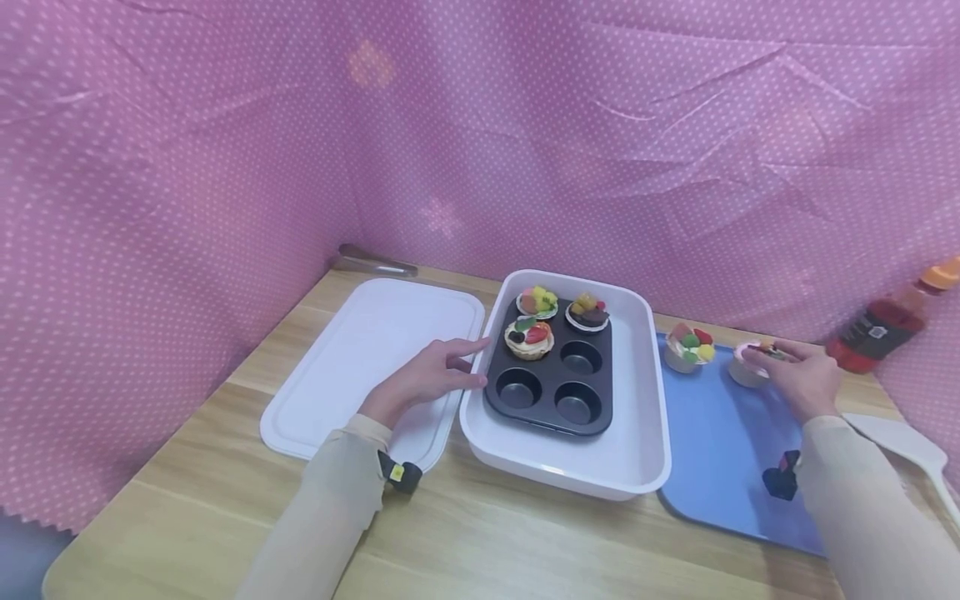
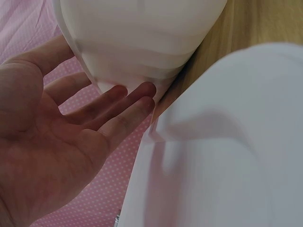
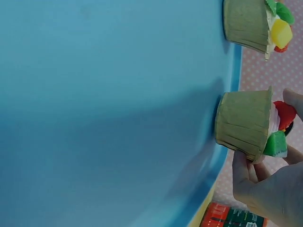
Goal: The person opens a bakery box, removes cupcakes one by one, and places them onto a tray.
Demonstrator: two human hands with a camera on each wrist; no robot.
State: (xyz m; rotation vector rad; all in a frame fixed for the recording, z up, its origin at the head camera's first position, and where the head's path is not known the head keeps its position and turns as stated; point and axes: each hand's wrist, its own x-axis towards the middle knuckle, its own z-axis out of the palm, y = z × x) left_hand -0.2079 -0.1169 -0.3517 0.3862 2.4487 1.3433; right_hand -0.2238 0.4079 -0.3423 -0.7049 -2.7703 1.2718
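My right hand [image 1: 808, 379] grips a fruit-topped cupcake [image 3: 244, 122] in a pale paper cup at the far end of the blue tray [image 1: 731, 454]. In the right wrist view, fingers lie against the cup's side while the thumb reaches the red topping. Left of it stands a second cupcake [image 1: 686, 350] with fruit on top. My left hand [image 1: 429, 377] rests at the left wall of the white tub [image 1: 637, 417], its fingers extended along the outside. Inside the tub lies a dark muffin tin [image 1: 551, 412], with three fruit tarts [image 1: 529, 339] in its cups.
A white cutting board [image 1: 360, 358] lies left of the tub. Behind it are tongs [image 1: 375, 262] near the table's back edge. At the right stand a bottle of red liquid [image 1: 877, 329] and a white spatula [image 1: 903, 437]. Pink dotted cloth [image 1: 480, 150] hangs behind the table.
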